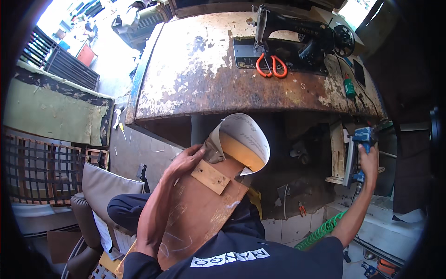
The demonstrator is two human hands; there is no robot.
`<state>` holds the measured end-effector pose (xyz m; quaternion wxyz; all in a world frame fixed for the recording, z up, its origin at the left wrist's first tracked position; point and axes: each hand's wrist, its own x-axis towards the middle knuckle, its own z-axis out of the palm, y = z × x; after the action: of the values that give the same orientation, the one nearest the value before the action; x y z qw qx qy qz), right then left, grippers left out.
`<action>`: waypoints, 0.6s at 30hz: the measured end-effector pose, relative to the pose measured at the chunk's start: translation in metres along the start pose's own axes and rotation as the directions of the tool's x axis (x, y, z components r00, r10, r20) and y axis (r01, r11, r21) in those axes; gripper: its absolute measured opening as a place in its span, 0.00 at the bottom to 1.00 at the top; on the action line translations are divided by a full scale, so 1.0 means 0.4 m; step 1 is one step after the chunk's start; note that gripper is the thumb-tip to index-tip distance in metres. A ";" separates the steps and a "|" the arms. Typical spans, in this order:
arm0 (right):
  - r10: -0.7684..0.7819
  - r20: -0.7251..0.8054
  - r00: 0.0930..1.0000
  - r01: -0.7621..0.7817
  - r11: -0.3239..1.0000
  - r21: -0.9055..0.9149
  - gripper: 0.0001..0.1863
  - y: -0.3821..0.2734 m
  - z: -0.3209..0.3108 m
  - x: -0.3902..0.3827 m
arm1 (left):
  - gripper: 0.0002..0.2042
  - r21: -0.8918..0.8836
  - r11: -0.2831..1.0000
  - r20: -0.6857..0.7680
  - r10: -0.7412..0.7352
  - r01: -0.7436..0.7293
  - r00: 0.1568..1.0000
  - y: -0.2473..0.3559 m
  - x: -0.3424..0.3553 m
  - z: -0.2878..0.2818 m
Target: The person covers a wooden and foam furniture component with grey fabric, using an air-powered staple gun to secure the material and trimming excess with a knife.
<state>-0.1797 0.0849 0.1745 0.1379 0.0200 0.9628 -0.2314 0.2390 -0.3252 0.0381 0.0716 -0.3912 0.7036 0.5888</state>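
Note:
A wooden board with a small wood block on it rests across my lap. At its far end, yellow foam shows inside a curled cover with a pale underside. My left hand is closed on the cover's brown edge beside the block, its fingertips partly hidden. Out to the right, away from the board, my right hand grips the handle of a blue staple gun. A coiled green air hose runs near my right forearm.
Ahead stands a worn table bearing a black sewing machine and orange-handled scissors. Padded grey-brown chair parts and a webbed frame lie at left. Orange-handled pliers and a yellow screwdriver are on the floor.

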 end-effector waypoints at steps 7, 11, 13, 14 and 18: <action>-0.480 -0.413 0.774 0.222 0.816 -0.533 0.30 0.165 0.070 0.103 | 0.28 -0.263 0.961 0.113 -0.057 0.086 0.992 -0.012 0.028 0.023; -0.602 -0.274 0.750 0.233 0.628 -0.742 0.33 0.302 0.145 0.183 | 0.28 -0.279 0.960 0.157 0.024 0.021 0.987 -0.003 0.040 0.034; -0.457 -0.243 0.855 0.209 0.734 -0.647 0.30 0.262 0.148 0.144 | 0.29 -0.307 0.952 0.164 0.051 0.002 0.985 -0.030 0.023 0.021; -0.483 -0.264 0.835 0.181 0.693 -0.697 0.26 0.236 0.150 0.116 | 0.30 -0.332 0.943 0.194 0.096 -0.027 0.976 -0.042 0.019 0.015; -0.710 -0.473 0.522 0.538 0.704 -0.464 0.22 0.103 0.192 -0.046 | 0.31 -0.434 0.894 0.298 0.023 0.114 0.954 -0.061 0.004 0.004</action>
<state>-0.1381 0.0875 0.0959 -0.2790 -0.2729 0.9133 -0.1169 0.2530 -0.3243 0.0178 0.0981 -0.3211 0.5217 0.7843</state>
